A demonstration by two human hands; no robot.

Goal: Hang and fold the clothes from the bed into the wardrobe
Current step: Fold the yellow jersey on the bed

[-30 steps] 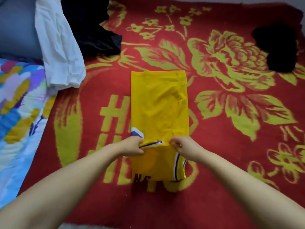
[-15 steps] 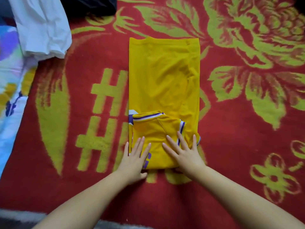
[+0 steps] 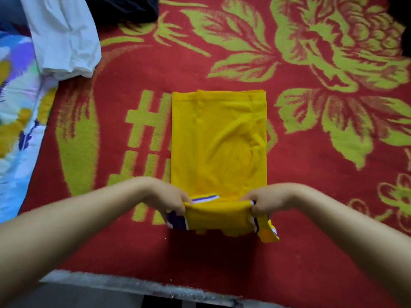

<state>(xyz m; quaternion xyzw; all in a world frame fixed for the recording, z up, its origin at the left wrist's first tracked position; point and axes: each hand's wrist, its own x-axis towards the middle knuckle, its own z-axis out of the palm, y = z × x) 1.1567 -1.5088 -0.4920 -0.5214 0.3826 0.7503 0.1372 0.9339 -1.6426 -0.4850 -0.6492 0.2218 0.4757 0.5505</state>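
A: Half a second back both hands lay flat, fingers straight, pressing the near fold of the yellow jersey (image 3: 219, 138). Now they have curled up and taken hold of that folded near end, and the view has pulled back, so the near edge of the bed shows again.

B: How do the hands stand exactly?

A: The left hand (image 3: 168, 197) pinches the left corner of the fold, by the purple and white trim. The right hand (image 3: 265, 200) pinches the right corner. On both, the fingers are curled tight round the cloth, and the doubled strip is stretched between them, lifted a little off the bed. One loose corner hangs down at the near right.

B: And the rest of the jersey?

A: It lies flat as a narrow upright panel on the red and green blanket (image 3: 311, 163), its far hem straight, a few soft creases near the right edge. It sits around the middle of the bed, well apart from the white garment (image 3: 64, 38) at the far left and the dark clothes (image 3: 124, 7) beyond that.

B: So which step is this?

A: Folding, I judge, partway through: the sides are in, and the length is being taken up from the near end.

B: What does the next move ask for?

A: Probably carrying the gripped fold away towards the far hem, both corners kept level so the edges line up, then smoothing it down. That dangling corner needs tucking in first or it will stick out. The wardrobe is not in view.
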